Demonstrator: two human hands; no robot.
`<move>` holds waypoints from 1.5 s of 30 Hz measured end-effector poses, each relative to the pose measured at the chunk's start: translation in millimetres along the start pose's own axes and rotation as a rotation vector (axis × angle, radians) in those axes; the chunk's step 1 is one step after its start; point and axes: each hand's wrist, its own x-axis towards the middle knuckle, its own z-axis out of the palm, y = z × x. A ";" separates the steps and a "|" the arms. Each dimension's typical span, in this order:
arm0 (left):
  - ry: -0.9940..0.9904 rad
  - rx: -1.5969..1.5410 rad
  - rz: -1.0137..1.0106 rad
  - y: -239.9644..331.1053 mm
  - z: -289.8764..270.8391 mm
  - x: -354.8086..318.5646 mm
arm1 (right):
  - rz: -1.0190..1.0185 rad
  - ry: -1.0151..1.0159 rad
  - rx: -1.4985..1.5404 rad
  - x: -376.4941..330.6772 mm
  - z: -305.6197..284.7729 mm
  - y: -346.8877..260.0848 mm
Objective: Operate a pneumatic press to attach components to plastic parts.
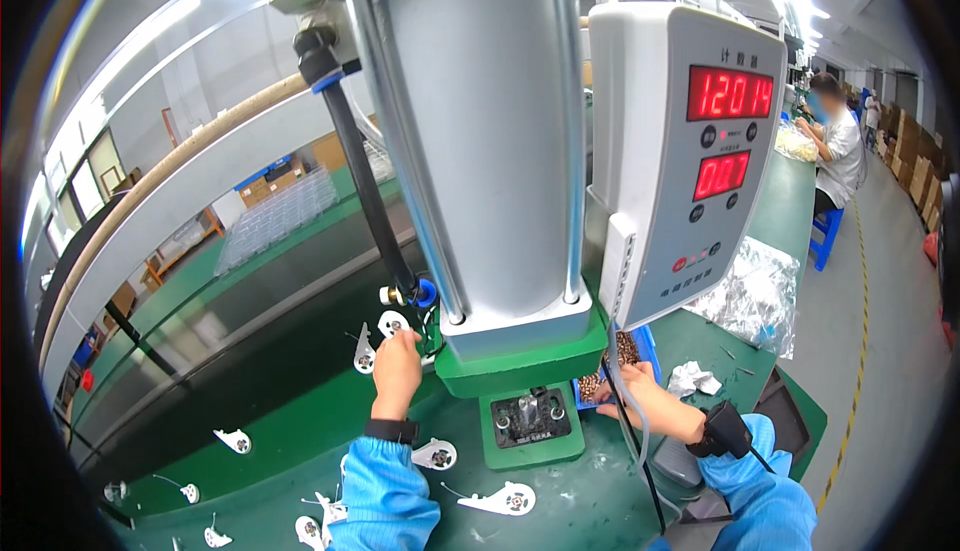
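Note:
My left hand [397, 376] is closed on a white plastic part [392, 323] with a round dark centre, left of the press. Another such white part [364, 351] with a thin wire sits just beside it. My right hand [645, 403] reaches to the blue bin [648, 349] of small copper-coloured pieces [627, 349]. Its fingers are bent together at the bin's near edge; a cable crosses in front, and what they pinch is too small to make out. Between my hands, a black metal fixture [530, 418] sits on the green press base [535, 454], under the grey cylinder [480, 151].
More white parts [505, 499] lie scattered over the green table [470, 531]. A grey counter box [690, 161] with red digits hangs right of the cylinder. Crumpled white paper [693, 379] and a clear plastic bag [750, 296] lie at the right. A person [840, 146] sits further back.

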 end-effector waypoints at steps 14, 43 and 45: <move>-0.731 -0.796 -0.199 102.6 -51.7 -78.2 | -0.064 0.130 0.059 -4.7 -12.0 -10.3; -0.721 -0.387 0.285 114.0 -49.6 -42.5 | 0.035 0.362 0.045 -14.5 -12.1 -17.9; -1.183 -0.625 0.195 115.9 -74.9 -0.1 | 0.045 0.433 0.060 -19.5 -4.8 -7.3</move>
